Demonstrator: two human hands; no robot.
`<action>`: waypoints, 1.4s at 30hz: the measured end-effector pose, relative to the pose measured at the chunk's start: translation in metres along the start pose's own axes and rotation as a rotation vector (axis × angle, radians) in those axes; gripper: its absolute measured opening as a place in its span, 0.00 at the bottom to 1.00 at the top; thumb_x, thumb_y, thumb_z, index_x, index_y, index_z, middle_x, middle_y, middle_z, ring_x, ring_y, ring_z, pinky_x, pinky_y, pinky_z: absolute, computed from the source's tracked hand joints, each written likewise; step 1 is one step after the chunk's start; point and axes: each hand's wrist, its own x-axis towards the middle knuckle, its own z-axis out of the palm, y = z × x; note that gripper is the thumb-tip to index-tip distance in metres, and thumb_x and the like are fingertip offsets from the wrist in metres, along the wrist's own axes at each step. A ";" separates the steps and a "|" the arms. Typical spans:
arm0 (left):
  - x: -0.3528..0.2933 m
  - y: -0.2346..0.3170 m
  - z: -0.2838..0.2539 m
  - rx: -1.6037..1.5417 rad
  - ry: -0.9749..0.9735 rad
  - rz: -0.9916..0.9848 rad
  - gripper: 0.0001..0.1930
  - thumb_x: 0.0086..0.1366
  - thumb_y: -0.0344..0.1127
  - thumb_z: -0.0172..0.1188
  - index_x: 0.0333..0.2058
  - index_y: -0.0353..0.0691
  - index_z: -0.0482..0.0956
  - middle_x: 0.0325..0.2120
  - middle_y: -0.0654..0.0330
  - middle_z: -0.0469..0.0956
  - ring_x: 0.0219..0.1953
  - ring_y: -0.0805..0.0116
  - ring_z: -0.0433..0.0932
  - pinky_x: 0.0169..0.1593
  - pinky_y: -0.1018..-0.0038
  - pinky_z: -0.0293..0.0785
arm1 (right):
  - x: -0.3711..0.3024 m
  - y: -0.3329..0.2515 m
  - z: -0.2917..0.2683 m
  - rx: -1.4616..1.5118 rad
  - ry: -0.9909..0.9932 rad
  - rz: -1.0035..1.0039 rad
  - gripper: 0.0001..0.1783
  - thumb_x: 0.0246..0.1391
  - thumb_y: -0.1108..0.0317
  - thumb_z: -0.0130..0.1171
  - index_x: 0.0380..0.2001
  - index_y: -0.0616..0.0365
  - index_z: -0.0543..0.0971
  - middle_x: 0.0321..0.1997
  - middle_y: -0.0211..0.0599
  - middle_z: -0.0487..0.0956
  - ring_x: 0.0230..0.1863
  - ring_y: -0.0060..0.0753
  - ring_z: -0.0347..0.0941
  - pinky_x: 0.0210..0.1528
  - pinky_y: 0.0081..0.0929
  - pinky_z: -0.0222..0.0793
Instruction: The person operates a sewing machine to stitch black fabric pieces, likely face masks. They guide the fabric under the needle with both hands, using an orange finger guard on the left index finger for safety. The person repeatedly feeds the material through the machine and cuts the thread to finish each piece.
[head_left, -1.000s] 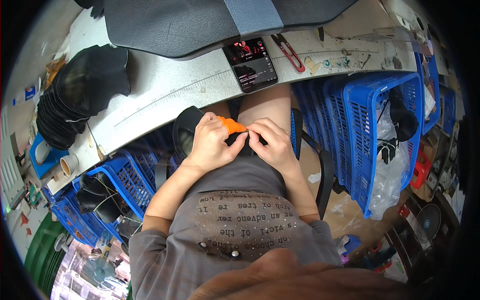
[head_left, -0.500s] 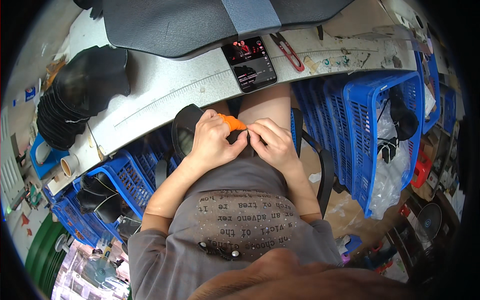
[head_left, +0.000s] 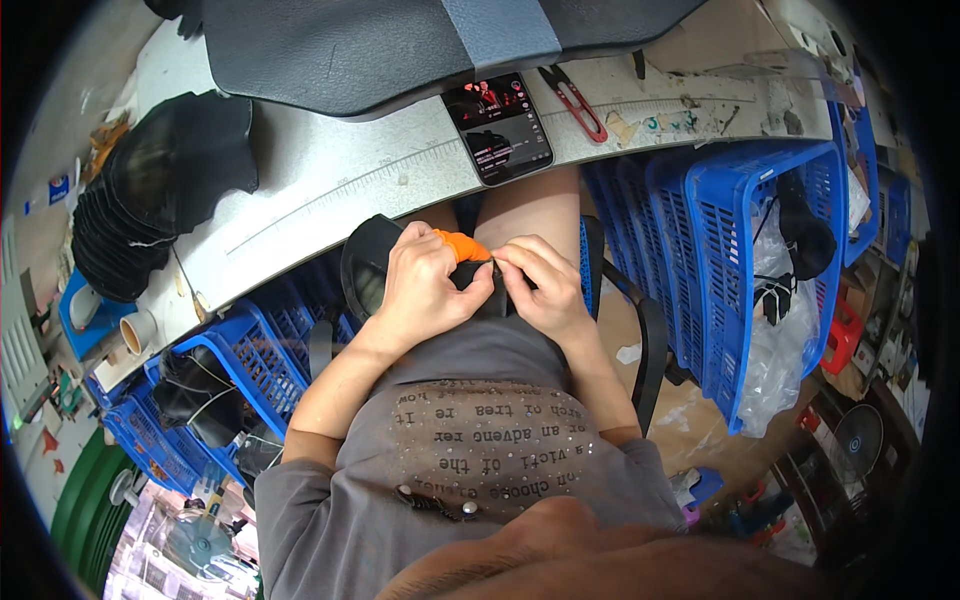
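Note:
Over my lap, my left hand (head_left: 425, 275) is closed round a black curved leather-like piece (head_left: 372, 262). Something bright orange and tapered (head_left: 462, 246) shows at my left fingers, its tip pointing to the right hand; its kind I cannot make out. My right hand (head_left: 543, 283) is closed in a pinch at the black piece's edge, just by the orange tip. The two thumbs are close together, and what lies between the fingertips is mostly hidden.
Ahead is a pale worktable (head_left: 330, 190) with a phone (head_left: 498, 130), red-handled thread snips (head_left: 575, 105), a large black padded piece (head_left: 340, 55) and a stack of black shaped pieces (head_left: 150, 190). Blue crates (head_left: 725, 290) stand at right, another blue crate (head_left: 255, 360) at left.
Both hands keep almost the same place and hold. The black piece has shifted very slightly, and the right fingertips have moved a little at its edge.

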 end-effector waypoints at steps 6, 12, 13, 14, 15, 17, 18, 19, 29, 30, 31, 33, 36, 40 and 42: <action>-0.001 -0.001 0.000 0.033 -0.011 -0.008 0.07 0.44 0.29 0.68 0.24 0.37 0.82 0.18 0.55 0.77 0.22 0.57 0.68 0.33 0.68 0.67 | 0.002 -0.002 -0.006 -0.038 -0.053 -0.039 0.11 0.47 0.80 0.64 0.36 0.66 0.78 0.33 0.40 0.78 0.28 0.39 0.79 0.29 0.31 0.76; 0.001 0.003 0.000 0.006 0.019 -0.015 0.07 0.44 0.29 0.68 0.25 0.36 0.82 0.17 0.56 0.76 0.21 0.58 0.68 0.33 0.68 0.66 | 0.002 -0.003 0.001 -0.073 0.008 -0.066 0.11 0.46 0.81 0.64 0.36 0.66 0.77 0.33 0.40 0.78 0.27 0.39 0.78 0.28 0.30 0.76; 0.001 0.003 0.000 -0.002 0.017 -0.021 0.07 0.44 0.28 0.68 0.25 0.36 0.82 0.17 0.56 0.76 0.21 0.58 0.68 0.33 0.68 0.66 | 0.002 -0.002 0.003 -0.076 0.026 -0.076 0.11 0.46 0.81 0.63 0.36 0.66 0.77 0.33 0.41 0.78 0.27 0.39 0.78 0.28 0.30 0.76; 0.001 0.002 0.000 -0.009 0.016 -0.028 0.07 0.44 0.28 0.68 0.25 0.36 0.82 0.17 0.56 0.76 0.21 0.58 0.68 0.33 0.68 0.66 | 0.003 -0.002 0.005 -0.078 0.045 -0.085 0.11 0.47 0.81 0.63 0.36 0.66 0.77 0.33 0.41 0.78 0.27 0.39 0.78 0.28 0.30 0.76; 0.001 0.002 0.000 -0.017 0.014 -0.034 0.07 0.44 0.28 0.68 0.25 0.36 0.82 0.18 0.57 0.76 0.21 0.58 0.68 0.33 0.68 0.66 | 0.003 -0.003 0.006 -0.068 0.062 -0.081 0.11 0.47 0.82 0.63 0.36 0.66 0.77 0.33 0.41 0.78 0.27 0.39 0.78 0.28 0.30 0.76; 0.001 0.002 0.000 -0.020 0.021 -0.029 0.07 0.44 0.28 0.68 0.25 0.36 0.82 0.18 0.56 0.76 0.21 0.58 0.68 0.33 0.68 0.66 | 0.004 -0.003 0.008 -0.048 0.094 -0.073 0.10 0.47 0.82 0.63 0.36 0.66 0.77 0.32 0.41 0.78 0.28 0.39 0.78 0.28 0.29 0.76; 0.001 0.003 0.000 -0.022 0.025 -0.026 0.07 0.44 0.28 0.68 0.25 0.36 0.82 0.18 0.56 0.76 0.21 0.58 0.68 0.33 0.68 0.66 | 0.003 -0.003 0.009 -0.035 0.102 -0.060 0.10 0.48 0.82 0.62 0.36 0.66 0.77 0.32 0.41 0.78 0.28 0.39 0.78 0.28 0.29 0.76; 0.001 0.003 0.000 -0.022 0.023 -0.028 0.07 0.44 0.28 0.68 0.25 0.36 0.82 0.19 0.56 0.77 0.22 0.59 0.68 0.33 0.68 0.66 | 0.002 -0.002 0.010 -0.023 0.109 -0.047 0.09 0.48 0.82 0.62 0.35 0.66 0.77 0.32 0.42 0.78 0.28 0.39 0.78 0.29 0.29 0.76; 0.001 0.000 -0.004 -0.060 0.007 -0.056 0.07 0.47 0.28 0.69 0.27 0.37 0.82 0.23 0.57 0.80 0.25 0.58 0.71 0.35 0.69 0.66 | 0.008 -0.006 -0.004 0.079 0.104 0.041 0.09 0.49 0.81 0.62 0.36 0.66 0.80 0.34 0.41 0.80 0.29 0.37 0.79 0.31 0.27 0.75; 0.001 0.000 -0.004 -0.063 0.017 -0.052 0.07 0.47 0.28 0.69 0.27 0.37 0.82 0.23 0.57 0.80 0.25 0.58 0.71 0.36 0.69 0.66 | 0.009 -0.008 -0.006 0.069 0.092 0.045 0.09 0.49 0.81 0.63 0.36 0.66 0.80 0.34 0.41 0.80 0.29 0.37 0.79 0.31 0.27 0.75; 0.001 0.001 -0.004 -0.060 0.017 -0.050 0.07 0.47 0.28 0.69 0.27 0.37 0.82 0.23 0.57 0.80 0.25 0.58 0.71 0.36 0.69 0.66 | 0.010 -0.010 -0.007 0.056 0.073 0.046 0.09 0.49 0.81 0.63 0.36 0.66 0.80 0.33 0.41 0.80 0.29 0.37 0.78 0.30 0.28 0.75; 0.003 0.002 -0.004 -0.054 0.018 -0.047 0.07 0.47 0.28 0.69 0.27 0.37 0.82 0.23 0.56 0.80 0.24 0.58 0.70 0.35 0.68 0.66 | 0.011 -0.012 -0.010 0.033 0.035 0.047 0.09 0.48 0.81 0.63 0.36 0.65 0.80 0.33 0.41 0.79 0.28 0.37 0.78 0.30 0.28 0.75; 0.003 0.004 -0.006 -0.016 -0.024 -0.044 0.07 0.47 0.28 0.69 0.27 0.37 0.82 0.22 0.56 0.79 0.23 0.58 0.69 0.35 0.68 0.65 | 0.012 -0.013 -0.013 -0.026 -0.027 0.022 0.08 0.47 0.82 0.64 0.34 0.67 0.79 0.32 0.41 0.79 0.28 0.35 0.77 0.29 0.27 0.74; 0.002 0.004 -0.005 -0.014 -0.010 -0.001 0.07 0.46 0.28 0.69 0.27 0.37 0.82 0.20 0.56 0.78 0.23 0.57 0.67 0.34 0.67 0.65 | 0.008 -0.011 -0.012 -0.114 -0.054 -0.039 0.12 0.46 0.80 0.64 0.36 0.66 0.77 0.34 0.40 0.78 0.29 0.41 0.78 0.30 0.32 0.75; 0.001 0.004 -0.004 -0.025 -0.016 -0.002 0.07 0.46 0.28 0.69 0.27 0.37 0.82 0.20 0.56 0.77 0.22 0.57 0.68 0.35 0.68 0.65 | 0.007 -0.011 -0.009 -0.142 -0.048 -0.051 0.12 0.46 0.80 0.64 0.37 0.66 0.77 0.34 0.40 0.77 0.29 0.41 0.78 0.30 0.32 0.75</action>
